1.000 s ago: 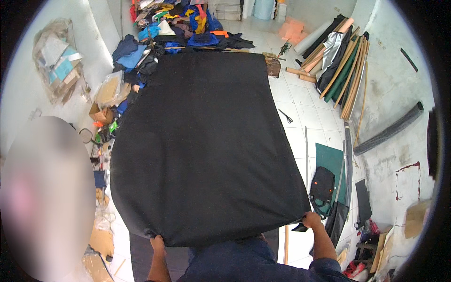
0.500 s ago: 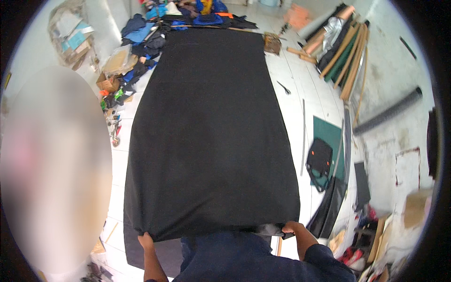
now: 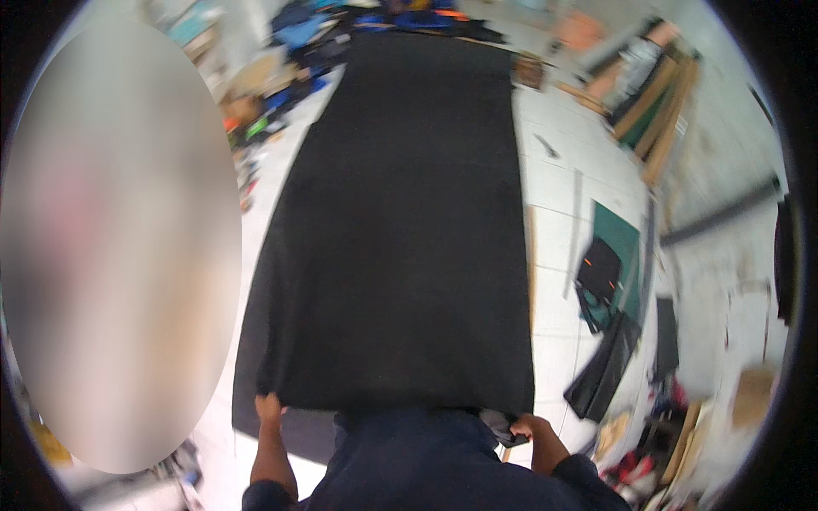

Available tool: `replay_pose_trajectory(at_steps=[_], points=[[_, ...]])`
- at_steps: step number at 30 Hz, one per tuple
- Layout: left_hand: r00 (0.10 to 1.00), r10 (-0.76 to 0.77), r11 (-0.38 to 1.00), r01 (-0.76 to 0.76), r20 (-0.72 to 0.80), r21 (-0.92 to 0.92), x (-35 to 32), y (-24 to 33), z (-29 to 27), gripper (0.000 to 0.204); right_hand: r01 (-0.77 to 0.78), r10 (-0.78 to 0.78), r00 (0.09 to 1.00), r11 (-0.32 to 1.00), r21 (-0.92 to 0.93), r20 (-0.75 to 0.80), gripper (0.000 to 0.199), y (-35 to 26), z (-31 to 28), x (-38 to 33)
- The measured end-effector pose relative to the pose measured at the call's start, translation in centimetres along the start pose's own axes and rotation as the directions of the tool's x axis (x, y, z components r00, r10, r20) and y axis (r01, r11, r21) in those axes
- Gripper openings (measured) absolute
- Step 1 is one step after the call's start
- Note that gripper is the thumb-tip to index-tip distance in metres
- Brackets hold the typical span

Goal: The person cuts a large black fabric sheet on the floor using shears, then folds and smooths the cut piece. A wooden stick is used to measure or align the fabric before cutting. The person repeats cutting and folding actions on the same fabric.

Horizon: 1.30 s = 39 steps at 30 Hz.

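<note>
A long sheet of black fabric (image 3: 400, 230) stretches over the floor away from me, narrowing toward the far end. My left hand (image 3: 270, 407) is closed on its near left corner. At the near right corner, my right hand (image 3: 530, 427) pinches the edge, where a bit of shinier grey-black material shows by the fingers. Between the two hands the near edge runs almost straight in front of my body. Another dark layer (image 3: 302, 433) lies lower, showing past the sheet at the near left.
On the right lie scissors (image 3: 546, 146), a green mat (image 3: 625, 226) with a black bag (image 3: 599, 269) on it, and a black sheet piece (image 3: 603, 366). Rolls of material (image 3: 669, 111) lean at the far right wall. Clothes and scraps (image 3: 298, 34) heap up at the far left.
The near edge has straightened and its diagonal creases have mostly gone. More of the lower dark layer shows along the left side. Both hands keep their grip. The whole view has shifted.
</note>
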<state>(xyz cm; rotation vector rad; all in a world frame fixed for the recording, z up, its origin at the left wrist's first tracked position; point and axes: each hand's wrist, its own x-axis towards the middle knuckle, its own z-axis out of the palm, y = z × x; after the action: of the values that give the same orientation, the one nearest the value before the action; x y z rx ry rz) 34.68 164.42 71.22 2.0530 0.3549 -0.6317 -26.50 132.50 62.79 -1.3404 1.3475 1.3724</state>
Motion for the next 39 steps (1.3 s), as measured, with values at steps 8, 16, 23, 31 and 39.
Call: replay_pose_trajectory(at_steps=[8,16,23,31,39], points=[[0.998,-0.043,0.903,0.057,-0.041,0.426,3.4,-5.1,-0.2,0.039,0.063,-0.135,0.925,0.976,-0.208,-0.354,0.041,-0.3,0.5,-0.8],[0.993,-0.025,0.974,-0.002,0.117,0.226,0.5,-7.6,1.6,0.042,0.056,-0.537,0.814,0.451,-0.891,-0.221,0.033,-2.5,-7.8,-4.9],[0.974,0.13,0.968,-0.165,0.184,0.189,2.3,-6.7,-3.0,0.041,0.029,-0.292,0.914,0.736,-0.676,-0.28,0.02,0.8,-10.8,-5.0],[0.935,0.285,0.949,-0.306,0.213,0.072,2.2,0.7,-4.5,0.036,0.513,-0.383,0.494,0.853,-0.094,-0.781,0.039,1.3,-14.2,-8.8],[0.819,0.48,0.862,-0.373,0.314,-0.343,-2.2,16.9,-4.5,0.03,0.621,-0.075,0.318,0.77,0.148,-0.945,0.034,2.7,-13.6,-28.2]])
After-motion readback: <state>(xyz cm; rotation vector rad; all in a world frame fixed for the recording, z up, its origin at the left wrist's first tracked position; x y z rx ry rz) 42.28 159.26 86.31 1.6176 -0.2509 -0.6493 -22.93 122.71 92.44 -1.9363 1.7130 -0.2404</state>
